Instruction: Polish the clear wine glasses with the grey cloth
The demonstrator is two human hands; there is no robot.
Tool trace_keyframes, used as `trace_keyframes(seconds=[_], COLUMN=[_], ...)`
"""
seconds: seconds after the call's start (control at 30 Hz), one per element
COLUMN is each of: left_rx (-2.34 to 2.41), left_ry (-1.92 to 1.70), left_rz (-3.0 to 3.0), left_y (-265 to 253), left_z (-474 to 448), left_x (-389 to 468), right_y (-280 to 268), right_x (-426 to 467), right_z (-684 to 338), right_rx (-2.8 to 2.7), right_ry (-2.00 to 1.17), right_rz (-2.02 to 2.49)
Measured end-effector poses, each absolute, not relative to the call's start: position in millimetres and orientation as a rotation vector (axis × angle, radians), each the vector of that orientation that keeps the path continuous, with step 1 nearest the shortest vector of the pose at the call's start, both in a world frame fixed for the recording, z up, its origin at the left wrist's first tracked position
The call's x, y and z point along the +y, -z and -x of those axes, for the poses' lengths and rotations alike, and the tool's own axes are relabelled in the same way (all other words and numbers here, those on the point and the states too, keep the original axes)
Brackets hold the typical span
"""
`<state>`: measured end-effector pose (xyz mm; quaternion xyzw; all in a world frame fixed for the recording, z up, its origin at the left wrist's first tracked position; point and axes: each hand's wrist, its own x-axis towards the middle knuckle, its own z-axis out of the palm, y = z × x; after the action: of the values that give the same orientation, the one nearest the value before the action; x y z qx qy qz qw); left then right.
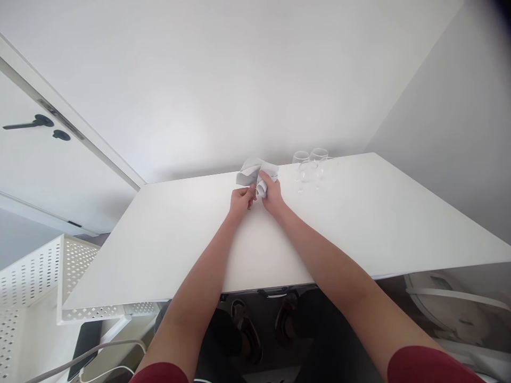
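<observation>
Crumpled, partly rolled white paper [249,174] is raised above the far middle of the white table. My right hand [272,192] grips it from the right, with the thumb pressed on top and the fingers curled beneath. Whether anything is wrapped inside is hidden. My left hand [241,199] is close beside the paper's lower left edge, fingers bent in a pinch; what they pinch, if anything, is too small to make out. To the right of my hands, several clear stemmed glasses [319,154] stand together near the table's back edge.
The white table [159,250] meets a plain wall behind it. A door with a black handle [38,121] is at the left. White perforated metal shelving [75,260] and cables [99,347] sit at lower left. A pale rounded object [451,306] is below the table's right side.
</observation>
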<state>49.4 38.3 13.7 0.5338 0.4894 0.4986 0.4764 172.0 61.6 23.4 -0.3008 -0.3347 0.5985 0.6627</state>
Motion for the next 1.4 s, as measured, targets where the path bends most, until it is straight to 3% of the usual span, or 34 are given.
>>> trace_keyframes(seconds=[0.17, 0.47, 0.83, 1.03, 1.17, 1.4], left_rx=[1.157, 0.964, 0.710, 0.678, 0.762, 0.900], left_ry=[-1.345, -1.618, -1.608, -1.547, -1.570, -1.638], left_rz=[-1.108, -0.953, -0.750, -0.792, -0.833, -0.837], left_y=[-6, -10, -29, -26, -21, -20], left_z=[-48, -47, -36, -39, -38, -38], left_x=[46, 47, 40, 42, 46, 47], right_y=[-19, -11, -25, -28, -27, -21], right_x=[53, 53, 47, 47, 48, 51], right_z=[-156, -151, -164, -173, -171, -168], right_rx=[-0.859, -1.001, -1.063, -1.110, -1.230, -1.499], right_ry=[-1.457, -1.340, -1.842, -1.888, -1.806, -1.202], right_rz=[0.617, 0.759, 0.675, 0.577, 0.679, 1.145])
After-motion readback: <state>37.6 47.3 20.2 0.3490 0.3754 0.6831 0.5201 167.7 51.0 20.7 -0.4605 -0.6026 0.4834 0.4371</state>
